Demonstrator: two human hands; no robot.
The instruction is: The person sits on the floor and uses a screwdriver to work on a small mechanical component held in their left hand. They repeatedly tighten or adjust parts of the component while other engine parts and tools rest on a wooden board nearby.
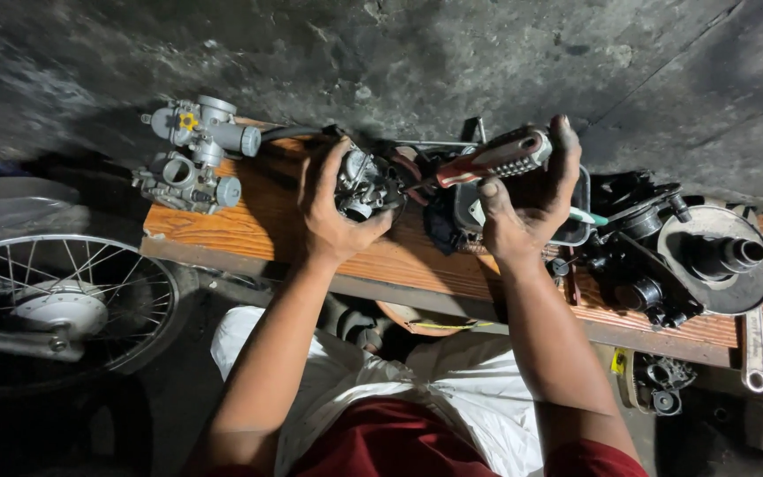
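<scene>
My left hand [333, 205] grips a small grey metal carburetor [366, 183] above the wooden bench [249, 225]. My right hand [527, 201] holds a screwdriver with a red and grey handle [498, 159]; its shaft points left toward the carburetor, the tip hidden among the dark parts. Both hands are grimy. Under my right hand sits a dark plastic tray [576, 231], mostly covered by it.
Two more carburetors [194, 152] lie at the bench's left end. On the right are black engine parts [633, 265], a round metal clutch piece [721, 258] and a wrench [754, 349]. A spoked wheel [64, 305] stands at lower left. A rough concrete wall is behind.
</scene>
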